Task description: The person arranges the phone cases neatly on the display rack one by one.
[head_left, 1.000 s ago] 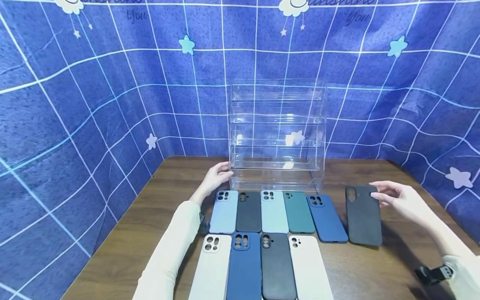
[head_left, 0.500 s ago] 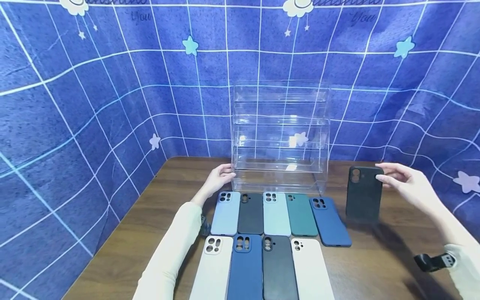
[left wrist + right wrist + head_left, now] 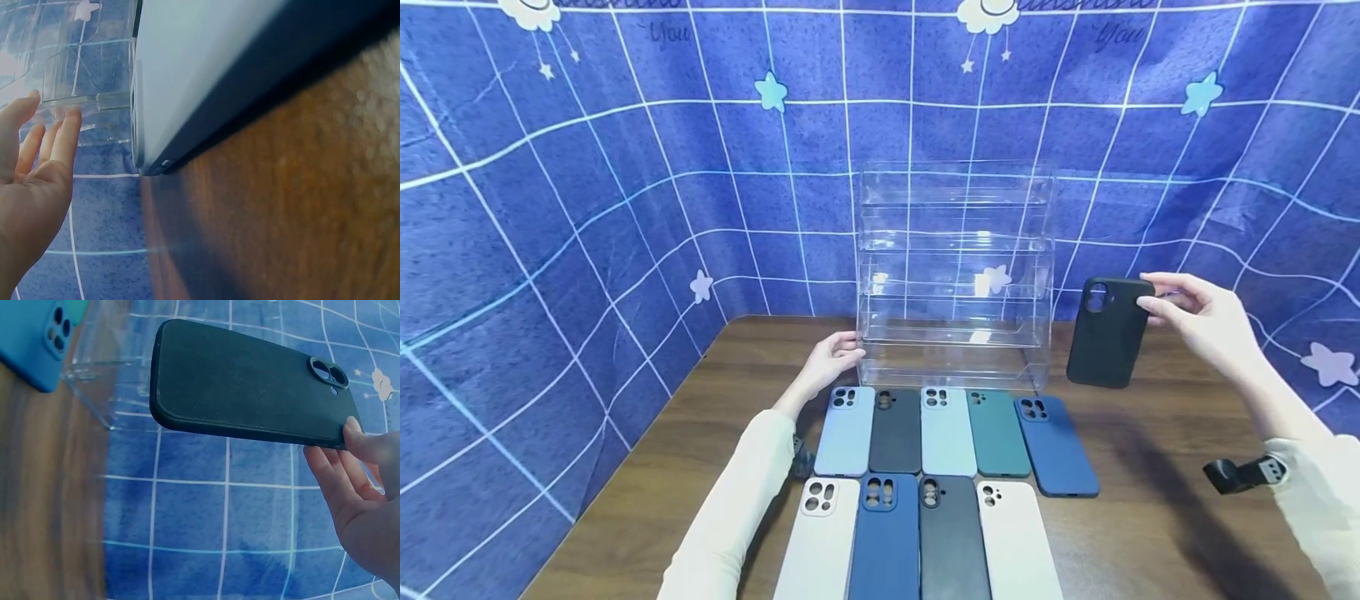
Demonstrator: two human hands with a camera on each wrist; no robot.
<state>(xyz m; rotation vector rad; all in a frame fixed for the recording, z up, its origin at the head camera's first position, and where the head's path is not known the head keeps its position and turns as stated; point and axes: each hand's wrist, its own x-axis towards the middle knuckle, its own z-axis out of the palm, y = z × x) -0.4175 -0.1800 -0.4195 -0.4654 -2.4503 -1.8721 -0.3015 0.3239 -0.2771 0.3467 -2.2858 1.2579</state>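
A black phone case (image 3: 1108, 333) hangs raised and slightly tilted, right of the clear rack (image 3: 955, 335). My right hand (image 3: 1210, 321) pinches its upper right corner between thumb and fingers. The right wrist view shows the same black case (image 3: 237, 384) in the thumb and fingers of my right hand (image 3: 365, 500). My left hand (image 3: 826, 365) holds the rack's lower left edge. In the left wrist view, the thumb and fingers of my left hand (image 3: 40, 169) stand at the transparent edge.
Five cases lie in a row before the rack, the dark blue one (image 3: 1057, 446) at its right end. Nearer the front lie four more, including a white case (image 3: 1018, 537). A patterned blue cloth (image 3: 805, 200) hangs behind the wooden table (image 3: 662, 467).
My right hand has lifted the black case from beside the dark blue one, upward and slightly left, and the case has tilted. My left hand stays at the rack.
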